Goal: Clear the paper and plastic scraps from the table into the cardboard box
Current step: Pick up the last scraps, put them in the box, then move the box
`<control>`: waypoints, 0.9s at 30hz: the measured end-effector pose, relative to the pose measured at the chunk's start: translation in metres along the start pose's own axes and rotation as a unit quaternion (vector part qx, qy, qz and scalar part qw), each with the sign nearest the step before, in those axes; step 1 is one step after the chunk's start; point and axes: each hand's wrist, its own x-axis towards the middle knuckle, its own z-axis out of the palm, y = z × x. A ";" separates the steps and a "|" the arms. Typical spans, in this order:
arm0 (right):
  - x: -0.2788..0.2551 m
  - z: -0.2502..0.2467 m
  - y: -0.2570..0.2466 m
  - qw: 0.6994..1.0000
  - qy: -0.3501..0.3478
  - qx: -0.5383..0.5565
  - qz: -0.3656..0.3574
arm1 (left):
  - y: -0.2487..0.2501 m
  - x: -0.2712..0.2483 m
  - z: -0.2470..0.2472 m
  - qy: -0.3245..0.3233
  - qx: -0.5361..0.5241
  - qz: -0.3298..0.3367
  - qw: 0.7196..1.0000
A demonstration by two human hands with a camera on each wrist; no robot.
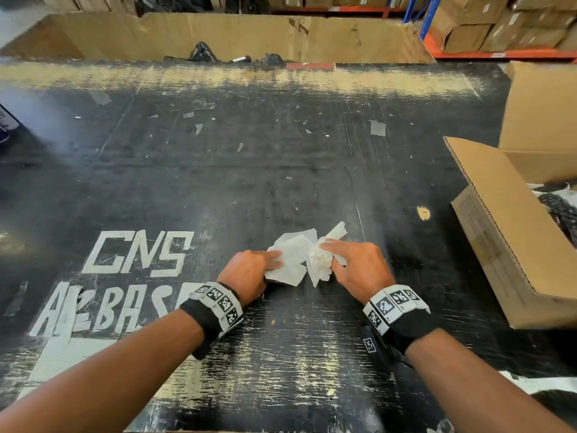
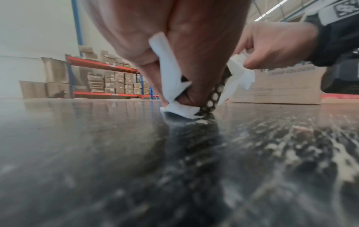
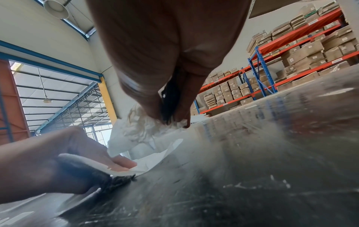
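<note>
A small heap of white paper scraps (image 1: 295, 250) lies on the black table (image 1: 218, 170), near its front middle. My left hand (image 1: 249, 270) grips flat white pieces (image 2: 170, 73) together with a black perforated scrap (image 2: 211, 98) at the heap's left side. My right hand (image 1: 359, 267) pinches a crumpled white wad (image 1: 320, 260) (image 3: 143, 129) at the heap's right side. Both hands sit low on the tabletop, close together. The open cardboard box (image 1: 505, 232) stands at the table's right edge, with dark and white scraps inside.
Tiny bits of tape and paper (image 1: 377, 128) dot the far half of the table. A large cardboard bin (image 1: 218, 35) with black bags stands beyond the far edge. A second box (image 1: 543, 114) sits at the far right. Warehouse shelving (image 3: 291, 53) holds cartons.
</note>
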 end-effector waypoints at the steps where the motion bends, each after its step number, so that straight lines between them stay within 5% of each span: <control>1: -0.001 0.000 0.000 1.000 0.001 0.005 0.002 | -0.001 0.000 -0.002 0.018 -0.011 0.003 1.000; 10: -0.003 0.000 -0.002 1.000 0.015 0.017 -0.004 | -0.009 0.003 -0.032 0.178 -0.054 0.025 0.982; 27: -0.008 -0.022 -0.026 0.989 0.121 0.053 -0.065 | 0.018 -0.016 -0.088 0.344 -0.158 0.104 0.920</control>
